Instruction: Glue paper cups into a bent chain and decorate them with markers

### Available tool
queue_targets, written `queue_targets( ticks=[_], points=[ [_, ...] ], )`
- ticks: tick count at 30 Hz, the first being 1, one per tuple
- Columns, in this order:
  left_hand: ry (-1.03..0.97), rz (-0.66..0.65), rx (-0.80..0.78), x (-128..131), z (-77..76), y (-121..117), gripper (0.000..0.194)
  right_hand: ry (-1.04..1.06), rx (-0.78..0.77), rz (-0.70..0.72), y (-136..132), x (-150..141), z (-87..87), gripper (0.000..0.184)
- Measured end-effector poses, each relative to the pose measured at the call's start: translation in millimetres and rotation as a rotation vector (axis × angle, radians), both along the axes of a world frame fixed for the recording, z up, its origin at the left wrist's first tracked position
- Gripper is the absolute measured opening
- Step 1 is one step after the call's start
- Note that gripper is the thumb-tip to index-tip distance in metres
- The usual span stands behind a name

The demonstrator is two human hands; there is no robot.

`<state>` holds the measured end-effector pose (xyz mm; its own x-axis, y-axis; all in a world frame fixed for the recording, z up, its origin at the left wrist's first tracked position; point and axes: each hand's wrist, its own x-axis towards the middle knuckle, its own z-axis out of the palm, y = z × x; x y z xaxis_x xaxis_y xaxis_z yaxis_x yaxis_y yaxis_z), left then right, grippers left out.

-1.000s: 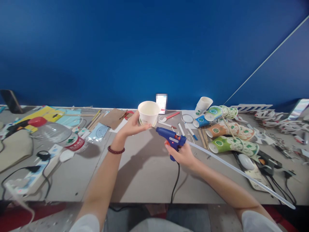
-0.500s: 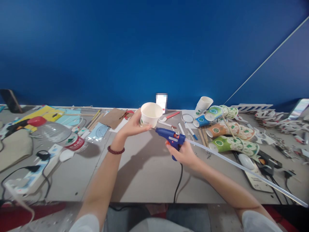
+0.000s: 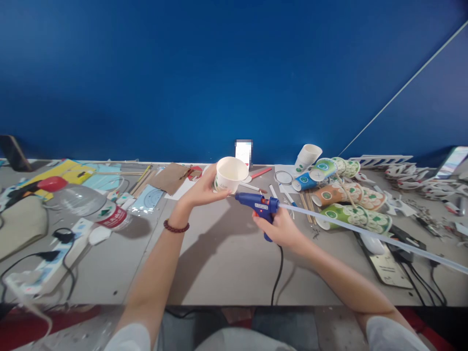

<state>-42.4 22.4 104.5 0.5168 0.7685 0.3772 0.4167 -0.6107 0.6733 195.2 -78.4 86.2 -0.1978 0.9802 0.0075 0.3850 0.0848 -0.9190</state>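
Since the earlier frames, the white paper cup (image 3: 231, 176) has shifted a little rightward and nearer to us, and the clear glue stick (image 3: 351, 228) has swung outward, its tail now running past the right edge of view; going from the left, a white power strip (image 3: 62, 261) lies well to the near left of our left hand (image 3: 203, 191), and a red-capped bottle (image 3: 87, 202) sits between strip and hand; a brown cardboard piece (image 3: 170, 178) lies just beyond that hand on its left side; our left hand is curled round the left side and base of the cup, holding it off the table with its mouth up; beyond the cup, a lit phone (image 3: 243, 152) stands before the blue wall (image 3: 234, 73); our blue glue gun (image 3: 256, 201) has its nozzle just beside the left thumb, close below the cup, though we cannot tell whether it touches; our right hand (image 3: 280, 228) is closed round the gun's grip, with the glue stick leading out behind; a stack of white cups (image 3: 308, 157) stands beyond this hand to its right, and green patterned cups (image 3: 336, 218) lie nearer, right of it.
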Motion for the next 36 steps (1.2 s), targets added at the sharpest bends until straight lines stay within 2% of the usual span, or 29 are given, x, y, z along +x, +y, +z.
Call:
queue_targets(
  ticks=[18,36],
  points=[
    [0.009,-0.023,-0.071,1.6,-4.1,3.3,0.077,-0.069,0.034,-0.015,1.6,1.2,-1.7,0.008],
    [0.010,-0.035,-0.046,3.4,-2.8,2.3,0.075,-0.048,0.010,-0.025,2.1,1.3,-5.8,0.007]
  ],
)
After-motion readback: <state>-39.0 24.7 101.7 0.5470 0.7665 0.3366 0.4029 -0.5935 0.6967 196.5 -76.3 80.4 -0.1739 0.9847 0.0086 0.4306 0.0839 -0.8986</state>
